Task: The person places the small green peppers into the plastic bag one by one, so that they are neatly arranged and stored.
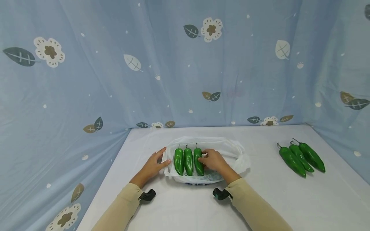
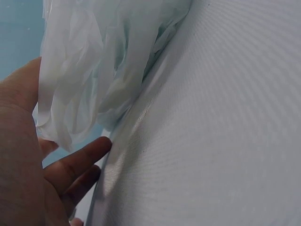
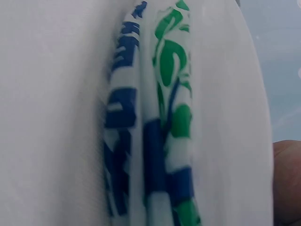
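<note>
A white plastic bag (image 1: 242, 160) lies on the table with three green peppers in a row on it: a left one (image 1: 179, 162), a middle one (image 1: 188, 162) and a right one (image 1: 198, 160). Their stems point away from me. My right hand (image 1: 214, 161) pinches the right pepper between thumb and fingers. At the bag's left edge is my left hand (image 1: 151, 166), its fingers spread and fairly straight. In the left wrist view the bag's crumpled side (image 2: 75, 70) hangs beside that hand (image 2: 28, 155). The right wrist view shows mostly the bag's printed front (image 3: 225, 122); the pepper is hidden there.
Three more green peppers lie side by side at the right of the table: one nearest the bag (image 1: 292, 161), one in the middle (image 1: 301, 155) and one farthest right (image 1: 312, 156). A blue patterned cloth (image 1: 173, 80) hangs behind and along the sides of the white table (image 1: 173, 211).
</note>
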Motion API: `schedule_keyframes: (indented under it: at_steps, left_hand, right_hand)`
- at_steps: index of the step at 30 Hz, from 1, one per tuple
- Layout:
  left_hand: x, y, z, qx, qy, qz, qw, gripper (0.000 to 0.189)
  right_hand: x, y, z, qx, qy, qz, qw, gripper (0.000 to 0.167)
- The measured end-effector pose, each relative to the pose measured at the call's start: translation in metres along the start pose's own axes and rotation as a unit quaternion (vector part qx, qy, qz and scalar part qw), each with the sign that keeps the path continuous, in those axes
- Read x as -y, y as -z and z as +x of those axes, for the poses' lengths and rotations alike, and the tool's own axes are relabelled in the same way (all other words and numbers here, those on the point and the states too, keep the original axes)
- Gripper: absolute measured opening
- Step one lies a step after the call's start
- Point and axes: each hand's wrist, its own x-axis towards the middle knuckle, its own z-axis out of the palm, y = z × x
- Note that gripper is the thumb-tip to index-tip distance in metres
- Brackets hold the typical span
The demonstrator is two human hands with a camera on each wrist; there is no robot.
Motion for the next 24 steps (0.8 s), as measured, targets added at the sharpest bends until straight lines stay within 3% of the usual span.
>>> schedule_keyframes:
  at_steps: [11,24]
  left_hand:
    - [-0.002,0.0,-0.001,0.005,0.011,-0.005,0.9999,0.078]
    - [-0.001,0.001,-0.002,0.005,0.017,-0.008,0.9998,0.078]
  right_hand:
    - [0.002,0.0,-0.004,0.004,0.0,-0.014,0.9999,0.061]
    - [0.002,0.015,-0.009,0.014,0.011,0.001,0.9998,0.057]
